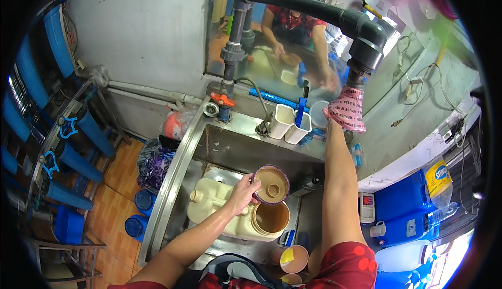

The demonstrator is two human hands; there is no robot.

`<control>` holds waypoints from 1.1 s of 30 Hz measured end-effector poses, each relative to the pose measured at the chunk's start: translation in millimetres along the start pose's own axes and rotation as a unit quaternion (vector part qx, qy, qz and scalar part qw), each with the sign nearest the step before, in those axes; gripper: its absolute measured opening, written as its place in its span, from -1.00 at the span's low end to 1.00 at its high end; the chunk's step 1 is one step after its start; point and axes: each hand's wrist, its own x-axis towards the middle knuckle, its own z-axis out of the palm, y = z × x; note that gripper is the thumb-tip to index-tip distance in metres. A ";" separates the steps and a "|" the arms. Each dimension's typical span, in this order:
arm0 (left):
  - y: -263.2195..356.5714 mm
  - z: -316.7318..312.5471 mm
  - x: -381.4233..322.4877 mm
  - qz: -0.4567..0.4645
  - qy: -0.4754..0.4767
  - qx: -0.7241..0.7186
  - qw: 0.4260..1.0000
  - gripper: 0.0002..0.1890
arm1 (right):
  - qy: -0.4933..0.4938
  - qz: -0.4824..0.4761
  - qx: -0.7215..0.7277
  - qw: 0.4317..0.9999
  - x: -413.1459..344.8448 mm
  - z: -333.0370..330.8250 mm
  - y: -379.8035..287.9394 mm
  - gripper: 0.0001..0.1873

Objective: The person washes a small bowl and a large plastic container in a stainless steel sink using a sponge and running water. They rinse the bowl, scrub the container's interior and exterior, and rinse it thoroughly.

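Observation:
My left hand (243, 195) holds a round tan screw lid (270, 184) with a dark purple rim, its inner side facing up. Just below the lid lies a cream plastic jug (219, 206) in the stainless steel sink (166, 206), its wide round mouth uncovered and its small spout at the left. My right hand (328, 113) reaches to the sink's back ledge, beside a translucent round container (319, 112). A pink printed plastic sleeve (348, 108) on the pipe outlet partly hides that hand, so its grip cannot be made out.
Two white rectangular containers (281, 121) stand on the ledge, one with a blue-handled brush (301, 110). An orange-handled valve (222, 99) is at the left, under a dark overhead pipe (302, 1). A tan tub (294, 258) lies near the sink's front; blue jugs (400, 195) are at the right.

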 end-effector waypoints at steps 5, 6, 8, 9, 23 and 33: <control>3.1 -0.4 -0.9 -0.002 -0.010 -0.012 1.000 -0.53 | -0.035 -0.005 -0.092 0.995 8.8 8.6 5.8 -0.67; 2.5 0.5 -0.9 -0.003 -0.016 -0.013 1.000 -0.53 | -0.043 -0.007 -0.116 0.992 11.6 5.3 7.4 -0.67; 0.8 5.5 1.4 0.000 -0.030 -0.020 0.999 -0.53 | -0.058 -0.020 -0.176 0.983 18.5 -10.9 3.7 -0.67; -0.4 14.2 2.9 -0.001 -0.055 -0.025 0.998 -0.52 | -0.051 -0.038 -0.201 0.977 30.1 -44.4 -1.0 -0.66; -4.0 0.4 5.3 0.039 -0.018 -0.093 0.995 -0.53 | -0.375 0.092 -0.300 0.873 -336.8 -75.6 -67.2 -0.47; 11.5 0.8 -8.9 0.061 -0.006 0.233 0.970 -0.24 | -0.128 0.223 0.204 0.945 -344.4 -115.8 28.8 -0.56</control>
